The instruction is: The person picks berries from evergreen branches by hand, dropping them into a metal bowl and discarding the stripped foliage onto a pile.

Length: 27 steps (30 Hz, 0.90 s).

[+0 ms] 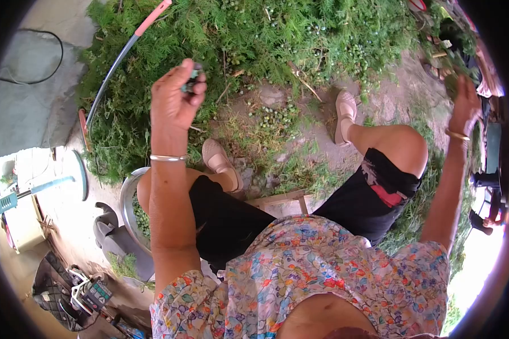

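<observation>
My left hand (178,95) is raised at the upper left, fingers curled round small dark and bluish-green berries that show between thumb and fingers. Behind it lies a big heap of green conifer branches (254,34) with small pale berries. On the far right, my right hand (465,106) is up with its fingers against a green sprig (451,79), which is blurred. Loose berries (274,120) lie on the ground between my feet.
At my left side stands a metal basin (125,212) with green berries. A curved pipe with pink ends (112,70) leans on the heap. Farther left are a grey object (121,248) and a teal stand (79,175). Two other people's legs or dark shoes cannot be made out surely at right.
</observation>
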Each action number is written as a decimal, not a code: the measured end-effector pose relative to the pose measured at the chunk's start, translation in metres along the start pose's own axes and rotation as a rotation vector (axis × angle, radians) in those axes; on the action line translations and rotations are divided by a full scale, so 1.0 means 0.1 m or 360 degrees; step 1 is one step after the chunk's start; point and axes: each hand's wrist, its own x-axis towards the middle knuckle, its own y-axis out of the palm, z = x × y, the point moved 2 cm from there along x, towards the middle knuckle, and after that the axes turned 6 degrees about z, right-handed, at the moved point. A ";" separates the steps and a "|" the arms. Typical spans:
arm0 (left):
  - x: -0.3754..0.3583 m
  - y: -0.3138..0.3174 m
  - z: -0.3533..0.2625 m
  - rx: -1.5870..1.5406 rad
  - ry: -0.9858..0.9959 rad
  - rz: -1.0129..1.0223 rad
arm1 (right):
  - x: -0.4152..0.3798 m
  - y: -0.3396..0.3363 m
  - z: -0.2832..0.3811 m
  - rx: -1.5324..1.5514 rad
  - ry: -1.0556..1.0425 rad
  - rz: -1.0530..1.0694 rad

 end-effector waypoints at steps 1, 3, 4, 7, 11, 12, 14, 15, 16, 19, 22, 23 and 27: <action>0.02 -0.06 -0.05 0.0001 0.0053 -0.0032 | 0.12 -0.27 -0.32 -0.0411 -0.0074 0.0002; -0.12 -0.19 -0.12 -0.0008 0.0105 -0.0104 | 0.15 -0.73 -1.28 -0.0701 -0.0397 0.0189; -0.14 -0.25 -0.15 0.0000 0.0136 -0.0138 | 0.05 -0.90 -1.41 -0.1100 -0.0249 0.0491; -0.24 -0.43 -0.21 0.0037 0.0164 -0.0208 | -0.45 -1.48 -2.04 -0.1696 -0.0165 0.0814; -0.50 -0.78 -0.44 0.0239 0.0110 -0.0393 | -0.72 -1.32 -1.77 -0.1273 -0.0021 0.0840; -0.61 -0.86 -0.54 0.0333 0.0091 -0.0489 | -0.72 -1.17 -1.55 -0.1161 0.0051 0.0836; -0.93 -0.89 -0.69 0.0518 0.0262 -0.0656 | -0.56 -0.81 -1.49 -0.0986 -0.0006 0.0860; -1.10 -0.91 -0.78 0.0671 0.0428 -0.0778 | -0.56 -0.65 -1.18 -0.0691 -0.0096 0.0837; -1.22 -1.14 -0.88 0.0872 0.0248 -0.0851 | -0.53 -0.46 -1.05 -0.0423 -0.0274 0.0800; -1.73 -1.60 -0.95 0.1688 -0.0010 -0.1076 | -0.48 -0.08 -0.16 -0.0189 -0.0194 0.0955; -2.19 -2.09 -0.85 0.2844 -0.0704 -0.0880 | -0.62 0.22 0.62 -0.0082 -0.0317 0.0978; -2.37 -2.37 -0.81 0.3251 -0.0633 -0.0668 | -0.66 0.33 0.78 -0.0008 -0.0378 0.0987; -1.91 -1.90 -0.85 0.3093 -0.0563 -0.0753 | -0.85 0.73 1.38 0.0094 -0.0661 0.1039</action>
